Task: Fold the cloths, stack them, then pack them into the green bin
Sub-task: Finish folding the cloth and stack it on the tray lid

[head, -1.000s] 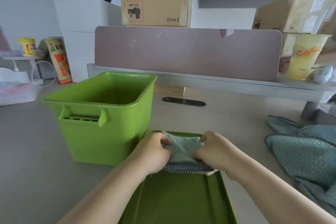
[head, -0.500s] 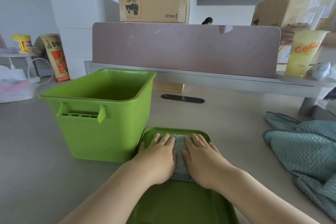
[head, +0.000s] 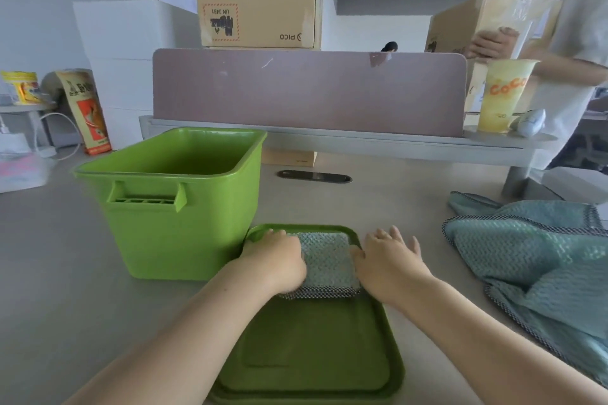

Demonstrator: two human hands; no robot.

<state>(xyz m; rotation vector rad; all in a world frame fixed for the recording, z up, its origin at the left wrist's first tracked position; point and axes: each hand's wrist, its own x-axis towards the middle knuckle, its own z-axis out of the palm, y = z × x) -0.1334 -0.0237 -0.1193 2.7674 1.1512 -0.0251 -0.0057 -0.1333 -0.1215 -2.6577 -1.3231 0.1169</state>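
A small folded teal cloth (head: 329,260) with a dark checked edge lies at the far end of a flat green lid (head: 306,355) on the table. My left hand (head: 276,260) rests on the cloth's left side and covers that edge. My right hand (head: 391,256) hovers just right of the cloth with its fingers spread, its thumb at the cloth's right edge. The green bin (head: 177,240) stands open to the left of the lid, and I see nothing inside it. A loose pile of unfolded teal cloths (head: 533,260) lies at the right.
A mauve desk divider (head: 309,92) on a grey rail closes off the far side. A yellow drink cup (head: 503,95) stands on the rail at the right, and a person's arm (head: 543,59) is behind it. Cardboard boxes (head: 260,10) sit beyond.
One second ago both hands were bunching the cloth; then they pressed it flat side by side. Now my right hand has slid off to the right while my left stays on the cloth.
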